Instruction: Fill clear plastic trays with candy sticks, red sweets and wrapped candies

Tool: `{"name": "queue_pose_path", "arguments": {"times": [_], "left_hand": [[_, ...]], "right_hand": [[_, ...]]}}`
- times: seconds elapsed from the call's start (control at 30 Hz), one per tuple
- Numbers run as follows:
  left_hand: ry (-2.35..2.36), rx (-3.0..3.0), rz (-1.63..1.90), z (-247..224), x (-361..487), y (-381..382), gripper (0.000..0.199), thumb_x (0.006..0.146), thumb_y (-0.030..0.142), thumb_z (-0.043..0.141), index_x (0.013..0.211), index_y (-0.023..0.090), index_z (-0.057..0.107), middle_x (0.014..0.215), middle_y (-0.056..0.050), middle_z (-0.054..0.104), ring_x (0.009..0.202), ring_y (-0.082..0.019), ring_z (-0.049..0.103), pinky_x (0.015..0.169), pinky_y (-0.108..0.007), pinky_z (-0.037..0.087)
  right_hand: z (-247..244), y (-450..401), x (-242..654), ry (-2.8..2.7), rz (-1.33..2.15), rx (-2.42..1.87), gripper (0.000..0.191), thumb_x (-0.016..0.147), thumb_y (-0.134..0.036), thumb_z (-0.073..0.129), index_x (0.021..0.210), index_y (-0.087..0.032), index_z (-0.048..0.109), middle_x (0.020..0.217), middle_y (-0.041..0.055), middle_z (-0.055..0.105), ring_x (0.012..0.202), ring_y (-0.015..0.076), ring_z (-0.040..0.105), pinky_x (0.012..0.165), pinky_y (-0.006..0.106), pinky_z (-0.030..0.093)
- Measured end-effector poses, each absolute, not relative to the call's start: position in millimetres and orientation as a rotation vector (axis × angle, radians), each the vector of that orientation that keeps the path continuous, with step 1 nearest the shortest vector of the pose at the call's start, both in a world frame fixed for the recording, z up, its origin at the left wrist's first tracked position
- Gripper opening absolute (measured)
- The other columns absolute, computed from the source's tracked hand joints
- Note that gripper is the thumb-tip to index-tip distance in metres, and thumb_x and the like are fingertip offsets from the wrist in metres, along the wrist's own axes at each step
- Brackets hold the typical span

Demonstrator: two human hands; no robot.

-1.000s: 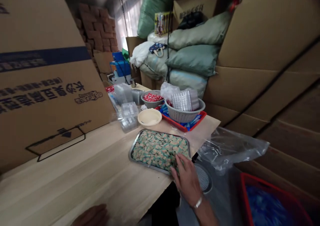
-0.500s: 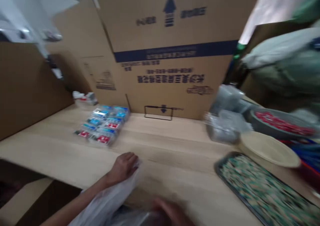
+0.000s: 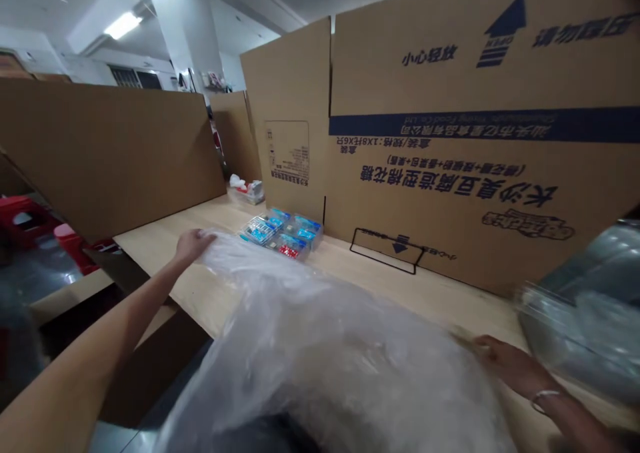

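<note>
A large clear plastic bag (image 3: 345,346) is spread wide between my two hands, over the front of the table. My left hand (image 3: 194,245) is closed on its upper left edge, arm stretched forward. At the right side of the bag, my right hand (image 3: 500,359) pinches the other edge, a bracelet on its wrist. Just beyond the bag sit several clear boxes (image 3: 290,229) with blue and red contents, partly hidden by the plastic. Something dark shows through or below the bag at the bottom.
Tall cardboard panels (image 3: 450,93) with printing stand along the back, and another cardboard panel (image 3: 110,153) rises at the left. Clear plastic containers (image 3: 590,319) are stacked at the right. A small clear tub (image 3: 245,189) is in the far left corner. Red stools (image 3: 30,219) stand beyond the left panel.
My hands have moved far apart, left hand forward and left, right hand to the right, and the bag is now stretched open between them. The view has turned left.
</note>
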State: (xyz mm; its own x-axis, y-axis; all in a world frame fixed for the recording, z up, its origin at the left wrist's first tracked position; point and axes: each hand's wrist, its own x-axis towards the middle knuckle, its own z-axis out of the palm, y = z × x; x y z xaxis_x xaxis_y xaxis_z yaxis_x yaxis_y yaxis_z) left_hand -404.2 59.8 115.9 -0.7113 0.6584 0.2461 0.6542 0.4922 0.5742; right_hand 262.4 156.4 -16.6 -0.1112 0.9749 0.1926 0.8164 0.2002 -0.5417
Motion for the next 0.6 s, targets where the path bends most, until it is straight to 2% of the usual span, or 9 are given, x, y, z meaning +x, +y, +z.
{"name": "queue_pose_path", "arguments": {"times": [0.1,0.2,0.27,0.33,0.4,0.43,0.5,0.57,0.6], "left_hand": [[2.509,1.176,1.149,99.6,-394.8,66.0,0.028,0.067,0.040,0.061,0.076,0.014,0.062,0.067,-0.004,0.063,0.070,-0.022,0.061,0.056,-0.025,0.043],[2.276,1.193,1.219,94.1,-373.5,74.1,0.046,0.064,0.047,0.064,0.094,0.012,0.063,0.084,-0.007,0.068,0.077,-0.022,0.064,0.060,-0.026,0.048],[2.135,1.198,1.254,99.1,-361.5,72.7,0.059,0.067,0.050,0.062,0.112,0.013,0.059,0.103,-0.011,0.068,0.089,-0.024,0.065,0.070,-0.029,0.052],[2.050,1.188,1.320,104.0,-352.6,56.7,0.069,0.073,0.053,0.057,0.130,0.016,0.046,0.129,-0.014,0.055,0.112,-0.027,0.057,0.088,-0.034,0.049],[1.994,1.170,1.383,100.0,-343.1,23.2,0.077,0.076,0.057,0.053,0.140,0.019,0.032,0.146,-0.013,0.035,0.131,-0.029,0.037,0.104,-0.041,0.036],[1.950,1.168,1.382,93.0,-336.2,1.4,0.080,0.075,0.059,0.054,0.142,0.021,0.029,0.150,-0.011,0.029,0.136,-0.030,0.028,0.108,-0.044,0.029],[1.850,1.118,1.268,69.9,-314.5,-44.0,0.089,0.067,0.059,0.064,0.141,0.025,0.029,0.151,-0.009,0.027,0.138,-0.033,0.022,0.110,-0.050,0.023],[1.642,1.044,1.067,41.8,-281.8,-80.2,0.093,0.060,0.055,0.072,0.140,0.028,0.033,0.148,-0.007,0.034,0.136,-0.035,0.026,0.110,-0.051,0.024],[1.486,1.018,1.030,28.9,-262.6,-92.0,0.093,0.059,0.056,0.072,0.139,0.029,0.033,0.145,-0.006,0.040,0.134,-0.035,0.030,0.109,-0.052,0.026]], "right_hand": [[1.4,151.4,253.0,-1.835,0.404,-1.677,0.028,0.064,-0.037,0.047,0.076,-0.018,0.064,0.071,0.0135,0.069,0.067,0.0278,0.066,0.064,0.040,0.053],[26.9,103.5,175.4,-1.936,0.579,-1.415,0.042,0.077,-0.043,0.044,0.107,-0.018,0.058,0.098,0.0116,0.069,0.084,0.0220,0.066,0.067,0.032,0.054],[29.2,62.1,108.4,-2.189,0.758,-1.261,0.048,0.082,-0.036,0.042,0.126,-0.018,0.048,0.123,0.0122,0.059,0.090,0.0181,0.064,0.075,0.031,0.054],[16.8,26.4,54.5,-2.475,0.796,-1.107,0.064,0.075,-0.023,0.051,0.138,-0.017,0.037,0.143,0.0135,0.038,0.117,0.0218,0.053,0.099,0.037,0.043],[0.7,3.9,26.3,-2.727,0.884,-1.016,0.066,0.070,-0.015,0.056,0.135,-0.016,0.043,0.147,0.0154,0.032,0.130,0.0288,0.038,0.106,0.044,0.034],[-3.3,-1.6,21.4,-2.828,0.963,-0.968,0.059,0.070,-0.013,0.056,0.128,-0.018,0.051,0.143,0.0145,0.039,0.128,0.0294,0.041,0.105,0.043,0.036],[5.2,-2.0,22.5,-2.924,1.168,-0.801,0.038,0.074,-0.014,0.056,0.110,-0.022,0.063,0.126,0.0091,0.058,0.106,0.0227,0.060,0.089,0.032,0.049],[36.2,8.7,24.0,-2.848,1.205,-0.641,0.025,0.079,-0.018,0.054,0.101,-0.024,0.065,0.108,0.0027,0.066,0.081,0.0130,0.066,0.073,0.022,0.051],[56.0,16.8,19.9,-2.762,1.125,-0.590,0.025,0.081,-0.021,0.053,0.104,-0.023,0.063,0.104,0.0023,0.066,0.078,0.0117,0.064,0.072,0.021,0.050]]}}
